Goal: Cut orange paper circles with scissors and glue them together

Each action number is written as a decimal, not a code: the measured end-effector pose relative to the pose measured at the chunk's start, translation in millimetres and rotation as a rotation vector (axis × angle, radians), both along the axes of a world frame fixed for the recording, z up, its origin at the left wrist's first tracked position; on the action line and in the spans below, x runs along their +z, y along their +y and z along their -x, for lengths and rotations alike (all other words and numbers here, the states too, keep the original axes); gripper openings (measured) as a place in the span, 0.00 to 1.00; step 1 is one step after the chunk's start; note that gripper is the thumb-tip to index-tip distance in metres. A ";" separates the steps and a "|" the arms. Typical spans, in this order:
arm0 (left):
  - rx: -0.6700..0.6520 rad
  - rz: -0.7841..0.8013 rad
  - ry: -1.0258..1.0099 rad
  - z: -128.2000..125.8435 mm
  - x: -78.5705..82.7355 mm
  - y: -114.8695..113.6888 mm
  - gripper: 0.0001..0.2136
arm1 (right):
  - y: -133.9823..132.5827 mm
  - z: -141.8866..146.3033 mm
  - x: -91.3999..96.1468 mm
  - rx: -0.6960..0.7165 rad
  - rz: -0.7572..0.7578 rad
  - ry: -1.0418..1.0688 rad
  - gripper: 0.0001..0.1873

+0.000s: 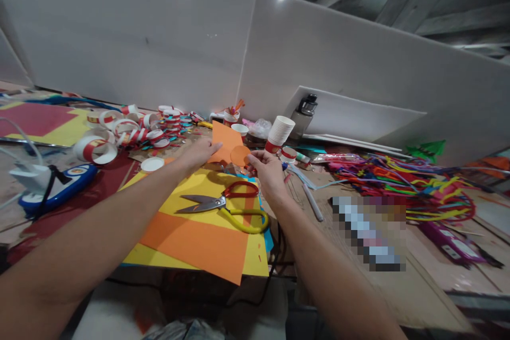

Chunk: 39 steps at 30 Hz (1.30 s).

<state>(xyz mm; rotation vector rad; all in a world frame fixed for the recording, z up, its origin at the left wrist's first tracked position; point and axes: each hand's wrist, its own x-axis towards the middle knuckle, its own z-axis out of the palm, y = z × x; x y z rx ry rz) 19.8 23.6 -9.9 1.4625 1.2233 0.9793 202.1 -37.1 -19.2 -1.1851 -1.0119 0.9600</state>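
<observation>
My left hand (197, 153) is closed on a piece of orange paper (223, 138), held up over the middle of the table. Between the fingers of my right hand (268, 170) is a small orange paper disc (239, 156), which overlaps the lower right part of that piece. Below both hands lie scissors (223, 204) with one red and one yellow handle, their blades apart and pointing left. They rest on yellow paper (255, 255), above a larger orange sheet (199, 241).
Behind my hands stand stacked paper cups (281, 133) and a dark bottle (305, 114). Paper ring chains (127, 130) lie left, near a blue-and-white power strip (59, 188). Colourful pipe cleaners (414, 180) heap up at right. A white disc (152, 164) lies by my left forearm.
</observation>
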 end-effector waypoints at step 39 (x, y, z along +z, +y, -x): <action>0.039 0.099 -0.739 14.9 11.4 21.1 0.03 | -54.4 -0.6 36.2 0.868 -0.002 -1.456 0.34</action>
